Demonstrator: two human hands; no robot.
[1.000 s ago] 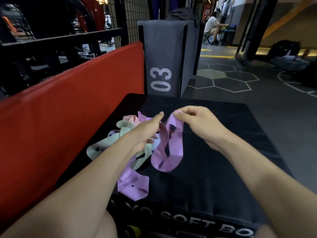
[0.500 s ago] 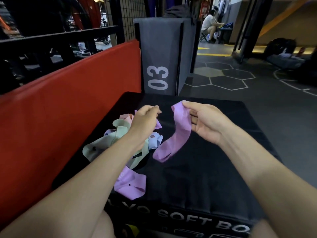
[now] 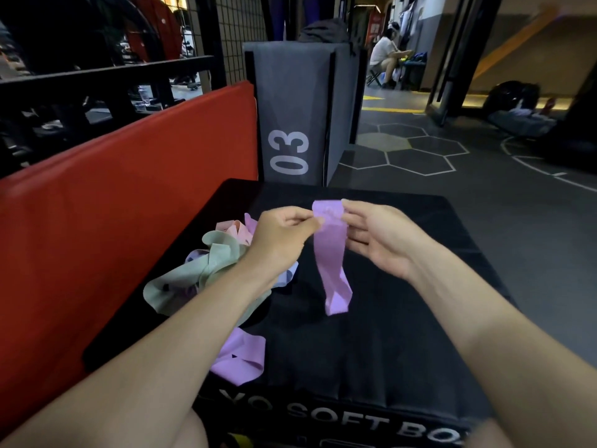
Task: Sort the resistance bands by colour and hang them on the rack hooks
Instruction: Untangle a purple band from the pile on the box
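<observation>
Head: both hands, left hand [image 3: 284,234] & right hand [image 3: 378,237], pinch purple band [image 3: 331,253].

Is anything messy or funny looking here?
Yes. The pile of bands on the black soft box is a tangle, green, pink, pale blue and purple mixed. The purple band pinched by the left hand and right hand hangs twisted near its bottom.

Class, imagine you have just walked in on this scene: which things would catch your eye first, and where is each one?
First, the purple band at the centre, pinched at its top by the left hand and right hand, hanging over the black box. Next, the tangled pile of bands in green, pink and purple on the box's left side. Behind stands a grey box marked 03.
</observation>
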